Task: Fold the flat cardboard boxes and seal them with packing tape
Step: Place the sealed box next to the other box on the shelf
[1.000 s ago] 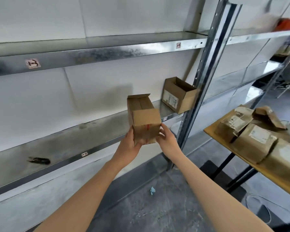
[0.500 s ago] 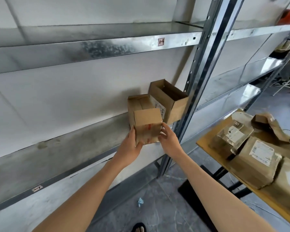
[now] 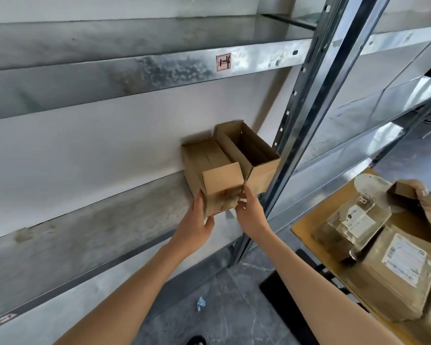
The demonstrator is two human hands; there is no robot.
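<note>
A small folded cardboard box (image 3: 213, 175) with its top open rests on the middle metal shelf (image 3: 90, 235), tight against a second open-topped box (image 3: 251, 155) to its right. My left hand (image 3: 197, 225) grips the near box's front left corner. My right hand (image 3: 250, 212) touches its front right edge with the fingertips. A red mark shows on the box's front face. No tape is in sight.
A steel upright (image 3: 306, 100) stands just right of the boxes. A wooden table (image 3: 309, 227) at the right carries several taped and labelled parcels (image 3: 398, 275). An upper shelf (image 3: 135, 70) hangs overhead. A blue scrap (image 3: 200, 303) lies on the grey floor.
The held box has travelled up and right onto the shelf, ending pressed against the other open box. The view has moved closer to the rack.
</note>
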